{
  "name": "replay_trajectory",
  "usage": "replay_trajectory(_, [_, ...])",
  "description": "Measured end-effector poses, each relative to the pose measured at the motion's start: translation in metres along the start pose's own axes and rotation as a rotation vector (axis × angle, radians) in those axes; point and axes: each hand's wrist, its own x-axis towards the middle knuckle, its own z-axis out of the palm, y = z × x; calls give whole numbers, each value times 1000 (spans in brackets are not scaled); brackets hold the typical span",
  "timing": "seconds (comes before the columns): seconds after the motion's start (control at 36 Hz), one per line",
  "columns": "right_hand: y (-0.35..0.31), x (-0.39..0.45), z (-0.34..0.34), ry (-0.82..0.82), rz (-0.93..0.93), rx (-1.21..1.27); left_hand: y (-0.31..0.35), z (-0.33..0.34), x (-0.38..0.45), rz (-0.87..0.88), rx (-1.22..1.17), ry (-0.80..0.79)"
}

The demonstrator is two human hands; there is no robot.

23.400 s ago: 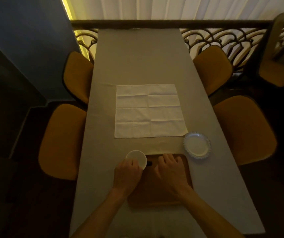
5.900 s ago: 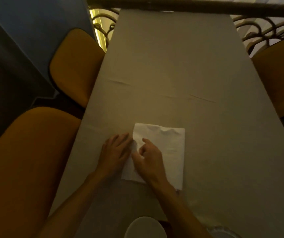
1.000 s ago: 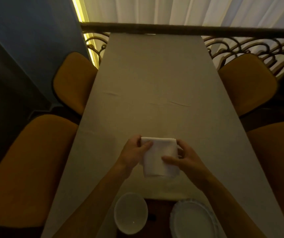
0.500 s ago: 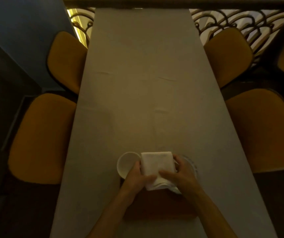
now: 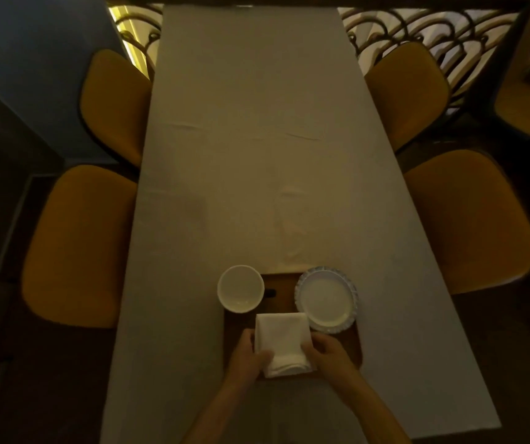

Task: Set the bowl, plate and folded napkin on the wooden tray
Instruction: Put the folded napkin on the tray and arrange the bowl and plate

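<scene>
Since half a second ago both hands, left (image 5: 247, 356) and right (image 5: 327, 353), are bringing the napkin (image 5: 282, 341) down onto the tray (image 5: 351, 346), pinching its sides, with bowl (image 5: 240, 288) and plate (image 5: 326, 299) apparently overhanging its far corners, leaving only the release

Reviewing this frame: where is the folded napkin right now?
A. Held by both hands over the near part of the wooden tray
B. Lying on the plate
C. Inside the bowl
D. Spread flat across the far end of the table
A: the left hand and right hand grip the folded napkin above the wooden tray, nearer than the bowl and plate.
</scene>
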Motion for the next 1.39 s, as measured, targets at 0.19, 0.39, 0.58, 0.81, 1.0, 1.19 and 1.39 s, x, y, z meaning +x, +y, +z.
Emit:
replay_trajectory(0.19, [26,13,17,162,25,-219,-9,6,2,34,212,136])
replay_trajectory(0.39, [27,19,27,283,-168,-358,-17,9,7,168,493,123])
replay_trajectory(0.58, [42,21,29,272,-336,-489,-35,14,-8,274,554,252])
replay_trajectory(0.81, [56,14,14,120,-391,-755,-38,6,-4,296,652,182])
replay_trajectory(1.0, [50,18,18,44,-349,-772,-37,4,3,326,677,119])
replay_trajectory(1.19, [47,18,9,73,-349,-700,-37,-1,4,372,714,103])
replay_trajectory(1.39, [35,31,15,-44,-323,-924,-35,-4,4,335,882,118])
